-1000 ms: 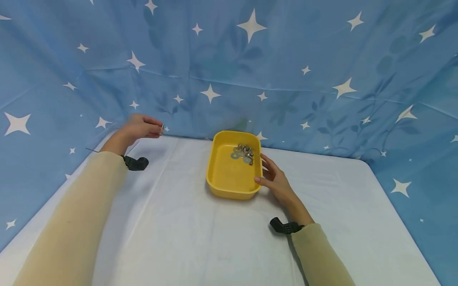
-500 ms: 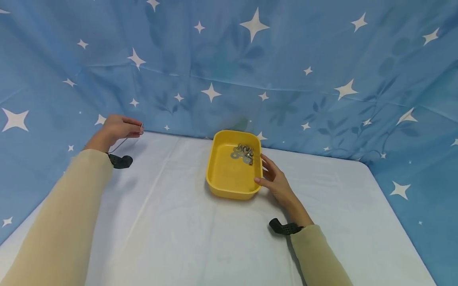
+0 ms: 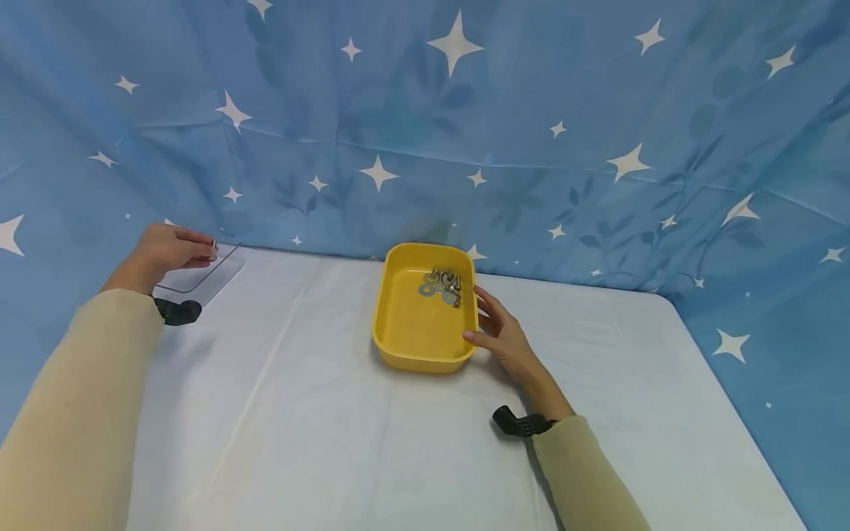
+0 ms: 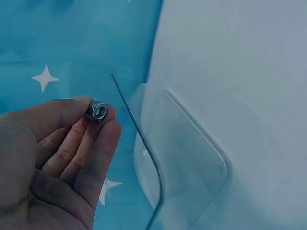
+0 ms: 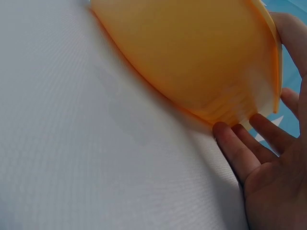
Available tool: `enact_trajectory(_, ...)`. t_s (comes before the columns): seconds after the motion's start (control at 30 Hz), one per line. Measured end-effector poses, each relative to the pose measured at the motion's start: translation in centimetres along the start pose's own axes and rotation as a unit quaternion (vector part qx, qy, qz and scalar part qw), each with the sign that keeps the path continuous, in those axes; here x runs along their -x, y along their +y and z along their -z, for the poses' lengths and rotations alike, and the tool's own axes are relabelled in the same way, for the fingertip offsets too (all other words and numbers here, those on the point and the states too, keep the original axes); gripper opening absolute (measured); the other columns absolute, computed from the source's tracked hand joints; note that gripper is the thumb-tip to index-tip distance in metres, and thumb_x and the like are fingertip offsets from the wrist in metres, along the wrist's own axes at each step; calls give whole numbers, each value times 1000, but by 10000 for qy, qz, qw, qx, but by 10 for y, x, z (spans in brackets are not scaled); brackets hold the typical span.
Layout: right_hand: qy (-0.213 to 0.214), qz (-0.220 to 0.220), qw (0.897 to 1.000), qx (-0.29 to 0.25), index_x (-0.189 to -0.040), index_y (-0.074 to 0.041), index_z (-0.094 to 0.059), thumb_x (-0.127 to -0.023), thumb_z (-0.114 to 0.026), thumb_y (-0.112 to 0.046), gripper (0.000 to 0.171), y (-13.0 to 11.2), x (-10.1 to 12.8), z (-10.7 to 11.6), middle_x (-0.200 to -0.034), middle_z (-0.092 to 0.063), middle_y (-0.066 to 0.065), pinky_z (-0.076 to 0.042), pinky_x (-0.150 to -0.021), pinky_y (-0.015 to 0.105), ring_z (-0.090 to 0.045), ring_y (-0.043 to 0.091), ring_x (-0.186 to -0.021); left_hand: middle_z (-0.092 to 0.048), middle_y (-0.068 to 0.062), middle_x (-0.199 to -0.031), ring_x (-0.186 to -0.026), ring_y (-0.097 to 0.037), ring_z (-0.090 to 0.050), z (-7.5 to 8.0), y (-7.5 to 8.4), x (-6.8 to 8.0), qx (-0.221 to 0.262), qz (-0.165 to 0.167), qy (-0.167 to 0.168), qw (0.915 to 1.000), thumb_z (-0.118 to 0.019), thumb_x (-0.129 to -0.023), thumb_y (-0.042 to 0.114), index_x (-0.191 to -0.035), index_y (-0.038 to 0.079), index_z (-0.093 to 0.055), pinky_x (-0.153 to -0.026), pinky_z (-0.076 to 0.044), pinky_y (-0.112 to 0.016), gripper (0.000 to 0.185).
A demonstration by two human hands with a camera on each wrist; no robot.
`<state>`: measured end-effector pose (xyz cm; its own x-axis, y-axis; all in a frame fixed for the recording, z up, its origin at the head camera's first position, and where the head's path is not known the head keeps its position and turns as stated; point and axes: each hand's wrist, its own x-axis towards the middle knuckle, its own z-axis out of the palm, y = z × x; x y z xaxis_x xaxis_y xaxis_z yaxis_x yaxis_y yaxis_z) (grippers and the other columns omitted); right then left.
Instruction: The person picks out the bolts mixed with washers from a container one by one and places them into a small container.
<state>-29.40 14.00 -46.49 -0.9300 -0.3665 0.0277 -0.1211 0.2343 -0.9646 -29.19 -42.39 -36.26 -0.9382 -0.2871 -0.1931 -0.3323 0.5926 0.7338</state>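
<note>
My left hand (image 3: 162,254) pinches a hex socket bolt (image 4: 98,111) between thumb and fingertips, its socket end facing the left wrist camera. Close under and beside that hand is a clear plastic tray (image 4: 192,160) with a thin dark-looking rim, at the table's far left. A yellow tray (image 3: 415,335) stands mid-table. My right hand (image 3: 508,343) holds its right side, thumb over the rim and fingers against the outer wall (image 5: 192,57). Several bolts (image 3: 454,282) and flat washers (image 3: 427,290) lie in the yellow tray's far right part.
A white cloth (image 3: 299,428) covers the table. Behind it and along both sides hangs a blue curtain (image 3: 398,110) with white stars, close to the table's far edge.
My left hand has moved left with the bolt, and the clear tray has come into plain sight beside it. My right hand has stayed at the yellow tray.
</note>
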Motion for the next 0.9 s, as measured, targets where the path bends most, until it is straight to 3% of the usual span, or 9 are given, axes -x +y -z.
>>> enact_trajectory(0.13, -44, 46, 10000, -69, -161, -31, -27, -92, -72, -11, 85, 0, 1, 1, -168, -27, 10, -27, -126, 54, -32, 39, -152, -68, 11, -87, -73, 1, -69, -1, -7, -1, 39, 150, 122, 9998, -66, -98, 24, -136, -7, -56, -98, -57, -43, 50)
enact_trajectory(0.23, -23, 31, 9999, -97, -160, -32, -28, -92, -73, -12, 84, 0, 0, 0, -167, -28, 8, -28, -126, 53, -33, 37, -152, -71, -2, -97, -73, 0, -68, -3, -9, -2, -15, 223, 188, 9996, -65, -99, 23, -135, -7, -57, -94, -60, -41, 48)
enact_trajectory(0.4, 0, 19, 10000, -83, -160, -33, -29, -91, -75, -14, 85, 1, 0, 0, -167, -29, 7, -29, -125, 53, -34, 36, -151, -68, -18, -113, -73, -3, -67, -6, -11, -3, -63, 402, 159, 9990, -65, -99, 27, -136, -7, -55, -65, -61, -20, 51)
enact_trajectory(0.5, -9, 40, 10000, -60, -160, -32, -29, -91, -75, -15, 85, 2, 0, 0, -167, -29, 7, -29, -125, 53, -34, 36, -151, -67, -19, -114, -72, -2, -66, -7, -11, -2, -83, 444, 128, 9989, -64, -99, 28, -136, -8, -54, -58, -57, -15, 52)
enact_trajectory(0.73, 16, 28, 10000, 7, -160, -34, -29, -91, -75, -15, 85, 1, -1, 0, -167, -29, 7, -29, -125, 53, -35, 36, -151, -65, 13, -83, -69, 4, -68, -8, -11, 2, 223, 399, -183, 9988, -66, -98, 27, -141, -8, -52, -68, -61, -19, 57)
enact_trajectory(0.9, 25, -53, 10000, 0, -160, -33, -29, -91, -74, -15, 84, 0, -1, 0, -167, -29, 8, -28, -125, 53, -34, 37, -152, -63, 21, -76, -69, 5, -68, -13, -11, 1, 343, 346, -386, 9981, -66, -98, 26, -142, -9, -50, -70, -61, -20, 58)
